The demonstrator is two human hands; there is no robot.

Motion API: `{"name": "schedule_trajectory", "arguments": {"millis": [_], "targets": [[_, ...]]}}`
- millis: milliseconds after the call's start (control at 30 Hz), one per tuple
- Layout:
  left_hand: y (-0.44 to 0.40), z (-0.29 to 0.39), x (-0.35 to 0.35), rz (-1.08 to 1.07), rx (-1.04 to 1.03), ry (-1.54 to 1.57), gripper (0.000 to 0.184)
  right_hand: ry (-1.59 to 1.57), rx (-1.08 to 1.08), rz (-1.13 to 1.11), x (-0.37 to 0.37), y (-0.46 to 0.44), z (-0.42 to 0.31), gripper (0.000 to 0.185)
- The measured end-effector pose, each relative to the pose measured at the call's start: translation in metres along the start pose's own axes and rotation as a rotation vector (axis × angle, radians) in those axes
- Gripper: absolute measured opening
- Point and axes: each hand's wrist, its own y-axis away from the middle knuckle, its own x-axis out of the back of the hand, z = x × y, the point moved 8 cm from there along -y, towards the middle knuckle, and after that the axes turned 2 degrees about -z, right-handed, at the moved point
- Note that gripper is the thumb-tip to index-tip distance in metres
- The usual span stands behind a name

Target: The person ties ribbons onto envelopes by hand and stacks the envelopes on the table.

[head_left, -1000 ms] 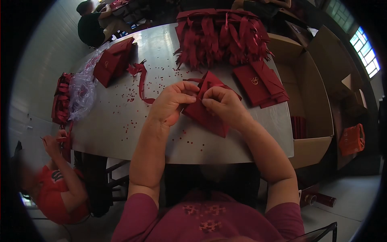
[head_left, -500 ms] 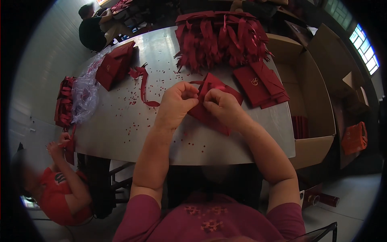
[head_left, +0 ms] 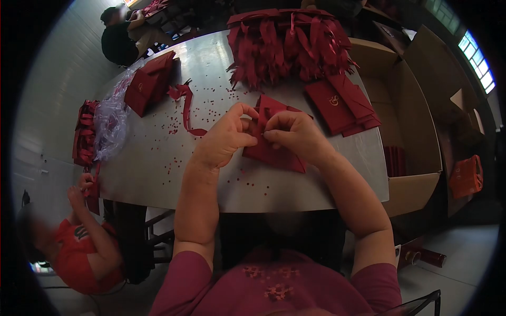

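A red gift bag lies flat and slanted on the table in front of me, partly hidden under my hands. My left hand is at its left edge, fingers curled around it and the thumb near the bag's surface. From the right, my right hand pinches thumb and forefinger together over the bag, at a red ribbon that runs between the two hands. The fingertips cover the ribbon's end. Just right of the bag lies a stack of red bags with a gold emblem.
A big pile of ribboned red bags sits at the back. Loose ribbon and red dots are scattered leftward, near more bags and clear plastic. An open cardboard box stands right. Someone in red works at left.
My left forefinger and thumb have spread further apart. My right fingertips have shifted slightly left, and the bag has turned a little under my hands.
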Motion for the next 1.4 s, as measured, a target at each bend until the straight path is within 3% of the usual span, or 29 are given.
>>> {"name": "schedule_trajectory", "arguments": {"millis": [200, 400, 467, 667, 933, 1033, 1133, 1200, 1333, 1400], "targets": [[0.002, 0.006, -0.004, -0.02, -0.014, 0.083, 0.046, -0.164, 0.0, -0.083, -0.002, 0.002, -0.003, 0.006], [0.001, 0.004, -0.005, 0.048, -0.053, 0.102, 0.047, -0.125, 0.068, -0.004, 0.003, 0.0, -0.004, 0.005], [0.003, 0.008, 0.003, 0.2, -0.126, -0.001, 0.046, -0.083, 0.088, 0.009, 0.003, 0.0, -0.005, 0.006], [0.009, 0.018, 0.005, 0.363, -0.229, -0.225, 0.035, 0.109, 0.086, 0.078, 0.001, 0.003, -0.01, 0.006], [0.017, 0.019, 0.002, 0.379, -0.204, -0.361, 0.033, 0.146, 0.073, 0.102, -0.005, 0.0, -0.001, 0.008], [0.027, 0.019, -0.003, 0.426, -0.196, -0.552, 0.031, 0.206, 0.116, 0.102, -0.011, 0.003, -0.005, 0.008], [0.044, 0.004, -0.005, 0.49, -0.219, -0.576, 0.029, 0.223, 0.011, 0.049, -0.023, 0.006, 0.002, 0.008], [0.057, -0.002, -0.005, 0.606, -0.349, -0.55, 0.025, 0.43, 0.153, 0.041, -0.03, 0.008, -0.005, 0.009], [0.066, -0.019, -0.011, 0.693, -0.433, -0.499, 0.022, 0.6, 0.137, 0.062, -0.04, 0.018, -0.018, 0.009], [0.073, -0.013, -0.022, 0.757, -0.58, -0.604, 0.02, 0.739, 0.206, 0.116, -0.042, 0.024, -0.029, 0.009]]}}
